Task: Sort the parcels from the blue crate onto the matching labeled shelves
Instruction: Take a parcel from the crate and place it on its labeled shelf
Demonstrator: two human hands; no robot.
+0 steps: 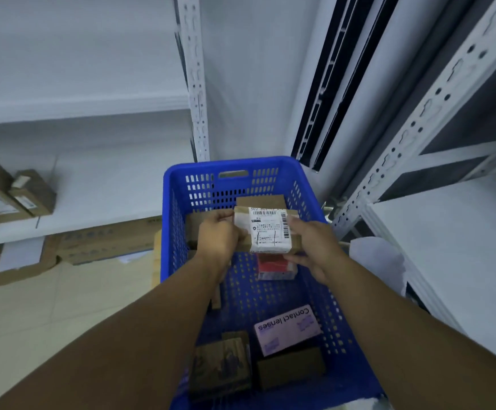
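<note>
1. One blue crate.
2. Two hands: left hand, right hand.
3. One labelled parcel, held between them.
4. One red packet beneath it.
5. One pink contact-lens box, near right.
6. Two brown boxes at the near end.
7. About three cartons on the far-left shelf.

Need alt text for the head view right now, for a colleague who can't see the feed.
Both hands, left hand and right hand, hold a small brown parcel with a white shipping label above a blue crate. Inside the crate lie a red packet, a contact lenses box and other brown boxes; white shelves stand on either side.
</note>
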